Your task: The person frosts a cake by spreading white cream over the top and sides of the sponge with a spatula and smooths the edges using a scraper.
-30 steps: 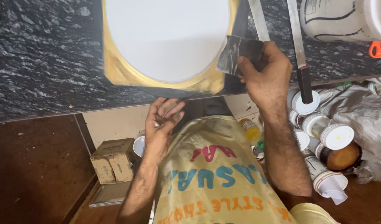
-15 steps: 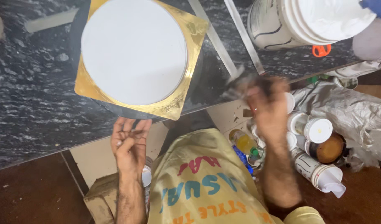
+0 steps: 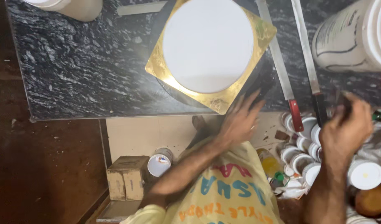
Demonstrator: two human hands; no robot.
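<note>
A dark stone counter (image 3: 74, 62) fills the upper part of the view, and at its far left corner sits part of a pale tub (image 3: 70, 6). Below the counter, on the floor, a small brown cardboard box (image 3: 126, 178) stands beside a round white-lidded cup (image 3: 159, 164) with coloured marks on it. On the counter a round white cake (image 3: 208, 43) sits on a square gold board (image 3: 165, 72) — its top looks smooth and bare, so the coating seems done and any decoration is yet to come, as far as I can judge. The left hand (image 3: 239, 122) reaches up with fingers spread wide, holding nothing, its tips at the board's near corner. Right of the cake two long flat blades lie on the stone, one with a red handle (image 3: 295, 116), one with a black handle (image 3: 321, 110). A big white bucket (image 3: 348, 37) with dark curved lines stands at the far right. The right hand (image 3: 346, 126) is curled around something small and dark — blurred, so I cannot tell what. Under it crowd many small white-lidded jars (image 3: 364, 174).
</note>
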